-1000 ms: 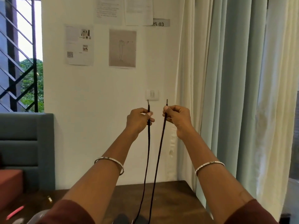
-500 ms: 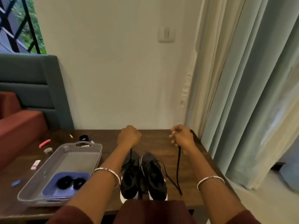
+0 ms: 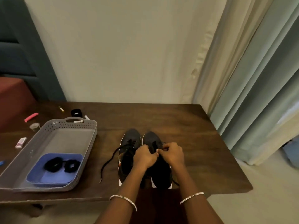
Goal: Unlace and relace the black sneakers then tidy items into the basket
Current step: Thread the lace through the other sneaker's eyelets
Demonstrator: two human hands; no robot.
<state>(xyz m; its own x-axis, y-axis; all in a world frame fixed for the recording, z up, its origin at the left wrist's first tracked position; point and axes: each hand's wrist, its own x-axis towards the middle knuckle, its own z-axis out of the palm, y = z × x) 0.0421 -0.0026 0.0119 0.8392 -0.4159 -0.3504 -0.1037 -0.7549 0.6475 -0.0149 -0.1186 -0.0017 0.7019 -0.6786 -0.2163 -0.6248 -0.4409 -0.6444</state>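
Observation:
Two black sneakers stand side by side on the dark wooden table (image 3: 186,126), toes pointing away from me: the left sneaker (image 3: 129,143) and the right sneaker (image 3: 151,139). My left hand (image 3: 144,156) and my right hand (image 3: 172,153) meet over the right sneaker's lacing, fingers curled and pinching its black lace there. The left sneaker's lace (image 3: 107,162) trails loose across the table to the left, its tip near the front edge. The grey perforated basket (image 3: 77,126) sits left of the shoes.
Inside the basket a blue tray (image 3: 40,173) holds two black hair ties (image 3: 62,164). Behind and left of the basket lie a black roll (image 3: 76,112), a pink clip (image 3: 31,117), a tape roll (image 3: 34,126), white tubes (image 3: 78,121) and a small white packet (image 3: 21,142). Curtains (image 3: 252,78) hang at the right.
A second ago both hands held the lace ends high before the wall. They have come down onto the right sneaker, and my head has tilted down to the table.

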